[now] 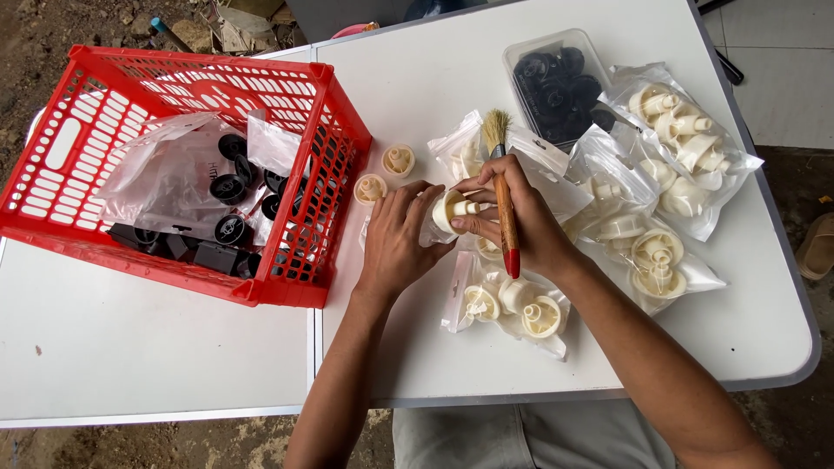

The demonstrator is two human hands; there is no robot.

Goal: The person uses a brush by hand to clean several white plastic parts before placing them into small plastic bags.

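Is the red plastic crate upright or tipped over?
Tipped: the red plastic lattice crate lies tilted on its side, black round parts and clear bags spilling toward its open mouth.

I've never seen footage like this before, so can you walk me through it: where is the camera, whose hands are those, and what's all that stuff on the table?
There is one picture, taken by a camera worn on a person's head and looking down at their own two bare hands; no machine is involved. They sit at a white table. The left hand and right hand together hold a small cream plastic part. The right hand also holds a paintbrush with a wooden handle and red tip. Around the hands lie clear bags of cream parts, and two loose cream parts sit beside a red plastic basket that holds black parts and bags. A clear tub of black parts stands at the far side.
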